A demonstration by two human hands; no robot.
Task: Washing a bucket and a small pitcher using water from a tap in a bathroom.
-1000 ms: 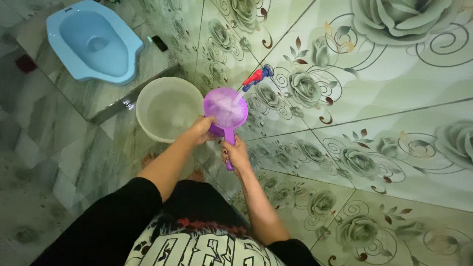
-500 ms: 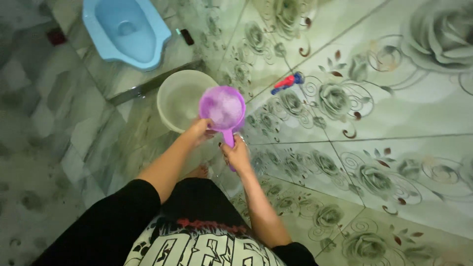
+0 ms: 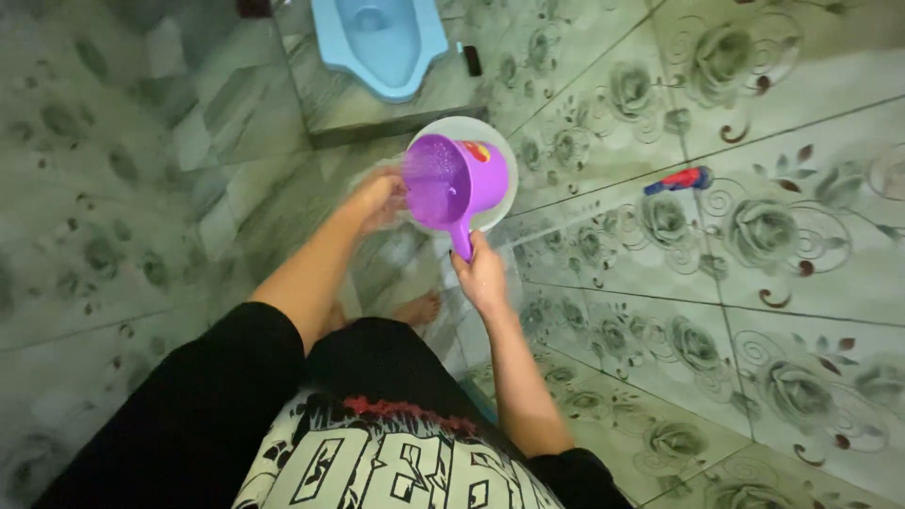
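The right hand point(image 3: 483, 276) has its grip closed round the handle of the purple dipper point(image 3: 451, 184), tilting it toward nine o'clock so water spills over the loosely open, empty left hand point(image 3: 377, 198), above the white bucket point(image 3: 504, 155).

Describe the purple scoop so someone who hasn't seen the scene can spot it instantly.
Start at the blue squat toilet at top centre, then drop to the pale round bucket below it by the floral tiled wall. The scoop is tilted over that bucket, its handle in the right hand. It is the only purple thing.
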